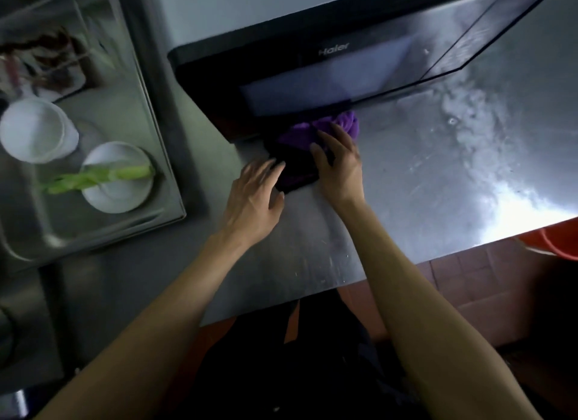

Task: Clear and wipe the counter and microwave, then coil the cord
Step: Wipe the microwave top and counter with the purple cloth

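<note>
A purple cloth (pixel 301 138) lies bunched on the steel counter (pixel 438 175), right in front of the black microwave (pixel 312 62). My right hand (pixel 339 166) rests flat on the cloth with its fingers spread. Just left of it, my left hand (pixel 255 197) touches the cloth's dark near edge with straight fingers. The cord is not in view.
A steel sink (pixel 156 156) at the left holds two white bowls (pixel 34 131) (pixel 117 181), a green leafy stalk (pixel 100 177) and a tray of scraps (pixel 47 62). An orange bucket (pixel 553 241) stands on the tiled floor past the counter's right front edge.
</note>
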A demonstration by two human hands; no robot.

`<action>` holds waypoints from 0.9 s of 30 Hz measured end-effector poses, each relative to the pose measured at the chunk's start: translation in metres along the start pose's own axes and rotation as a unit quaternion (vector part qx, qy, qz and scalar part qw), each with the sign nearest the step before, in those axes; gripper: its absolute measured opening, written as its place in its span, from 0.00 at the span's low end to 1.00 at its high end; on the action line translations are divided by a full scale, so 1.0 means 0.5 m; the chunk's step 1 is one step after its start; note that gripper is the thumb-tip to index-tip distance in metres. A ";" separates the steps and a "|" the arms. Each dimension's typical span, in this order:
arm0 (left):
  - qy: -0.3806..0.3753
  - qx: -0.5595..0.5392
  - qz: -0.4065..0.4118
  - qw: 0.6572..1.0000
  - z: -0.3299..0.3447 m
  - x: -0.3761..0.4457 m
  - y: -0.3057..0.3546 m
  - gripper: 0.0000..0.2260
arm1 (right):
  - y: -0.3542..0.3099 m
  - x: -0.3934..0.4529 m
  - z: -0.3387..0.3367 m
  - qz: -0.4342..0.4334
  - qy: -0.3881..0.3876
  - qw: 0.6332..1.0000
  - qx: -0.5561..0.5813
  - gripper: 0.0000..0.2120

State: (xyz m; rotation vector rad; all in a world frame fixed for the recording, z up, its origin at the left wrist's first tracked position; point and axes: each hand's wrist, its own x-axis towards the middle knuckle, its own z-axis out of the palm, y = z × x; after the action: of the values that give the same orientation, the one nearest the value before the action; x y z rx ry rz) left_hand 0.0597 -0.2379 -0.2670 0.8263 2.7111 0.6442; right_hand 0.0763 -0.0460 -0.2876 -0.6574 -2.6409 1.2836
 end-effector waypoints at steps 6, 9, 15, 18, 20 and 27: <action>0.033 0.028 0.012 0.999 0.009 0.014 0.006 0.24 | 0.027 0.008 -0.026 -0.079 -0.025 0.983 -0.167 0.21; 0.009 0.066 0.026 0.997 0.024 0.050 0.026 0.25 | 0.052 0.016 -0.027 -0.117 -0.061 0.977 -0.170 0.22; -0.036 0.141 -0.014 0.989 0.048 0.102 0.050 0.28 | 0.080 0.017 -0.007 -0.125 -0.106 0.969 -0.185 0.24; -0.045 0.166 -0.037 0.984 0.049 0.101 0.045 0.28 | 0.068 0.027 0.003 -0.132 -0.122 0.961 -0.212 0.24; -0.038 0.173 -0.042 0.983 0.045 0.093 0.031 0.27 | 0.050 0.033 0.013 -0.131 -0.133 0.958 -0.219 0.25; -0.029 0.194 -0.067 0.978 0.007 0.041 -0.048 0.25 | -0.021 0.011 0.089 -0.151 -0.152 0.940 -0.266 0.24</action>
State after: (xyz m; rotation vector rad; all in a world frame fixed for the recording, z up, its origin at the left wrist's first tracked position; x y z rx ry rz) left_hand 0.0328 -0.2427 -0.2832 0.7178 2.8494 0.0575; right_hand 0.0546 -0.0810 -0.3078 -0.0841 -3.2086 0.6240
